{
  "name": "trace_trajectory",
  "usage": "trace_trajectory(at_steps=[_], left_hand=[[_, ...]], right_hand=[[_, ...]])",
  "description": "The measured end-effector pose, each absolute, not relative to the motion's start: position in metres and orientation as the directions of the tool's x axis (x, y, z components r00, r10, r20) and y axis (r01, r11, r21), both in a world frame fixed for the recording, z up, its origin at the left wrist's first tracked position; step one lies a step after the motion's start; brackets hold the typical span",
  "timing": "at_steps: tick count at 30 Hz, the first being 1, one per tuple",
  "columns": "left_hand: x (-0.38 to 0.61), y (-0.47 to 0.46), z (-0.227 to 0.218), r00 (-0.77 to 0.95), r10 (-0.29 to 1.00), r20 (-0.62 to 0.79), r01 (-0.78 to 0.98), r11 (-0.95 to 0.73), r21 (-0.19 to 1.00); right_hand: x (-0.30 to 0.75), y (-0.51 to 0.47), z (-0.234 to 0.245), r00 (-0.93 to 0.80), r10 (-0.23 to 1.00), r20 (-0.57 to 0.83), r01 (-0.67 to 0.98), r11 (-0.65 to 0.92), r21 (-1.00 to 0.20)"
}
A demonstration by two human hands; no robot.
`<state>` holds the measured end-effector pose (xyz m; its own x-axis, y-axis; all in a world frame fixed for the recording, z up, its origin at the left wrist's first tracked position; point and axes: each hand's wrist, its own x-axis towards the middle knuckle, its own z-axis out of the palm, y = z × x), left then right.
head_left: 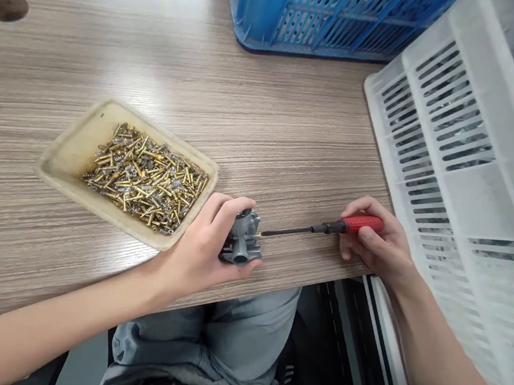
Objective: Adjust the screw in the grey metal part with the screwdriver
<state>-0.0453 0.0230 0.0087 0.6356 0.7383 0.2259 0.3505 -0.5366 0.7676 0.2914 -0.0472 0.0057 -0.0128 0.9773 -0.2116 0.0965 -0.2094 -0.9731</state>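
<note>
My left hand (205,249) is wrapped round a small grey metal casting (243,243) that rests on the wooden table (276,121) near its front edge. My right hand (378,246) grips the red handle of a screwdriver (336,227). The black shaft lies level and points left. Its tip meets a small brass screw on the right side of the casting.
A beige tray (69,153) with several brass screws and springs sits just behind my left hand. A white slatted crate (459,161) stands at the right edge and a blue crate (337,8) at the back. A dark round hole (6,8) is at the table's far left.
</note>
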Motion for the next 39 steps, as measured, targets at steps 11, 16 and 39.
trace_trajectory(at_steps=[11, 16, 39], left_hand=[[-0.0448, 0.0227, 0.0073, 0.629, 0.743, 0.229, 0.351, -0.534, 0.769], [-0.0444, 0.0225, 0.007, 0.632, 0.738, 0.236, 0.341, -0.538, 0.771], [-0.0446, 0.0234, 0.0057, 0.629, 0.73, 0.269, 0.321, -0.558, 0.765]], right_hand=[[0.2883, -0.046, 0.0069, 0.004, 0.973, -0.229, 0.145, -0.227, -0.963], [0.2918, -0.0478, 0.0058, -0.001, 0.976, -0.22, 0.167, -0.217, -0.962], [0.2933, -0.0487, 0.0053, -0.023, 0.978, -0.205, 0.166, -0.199, -0.966]])
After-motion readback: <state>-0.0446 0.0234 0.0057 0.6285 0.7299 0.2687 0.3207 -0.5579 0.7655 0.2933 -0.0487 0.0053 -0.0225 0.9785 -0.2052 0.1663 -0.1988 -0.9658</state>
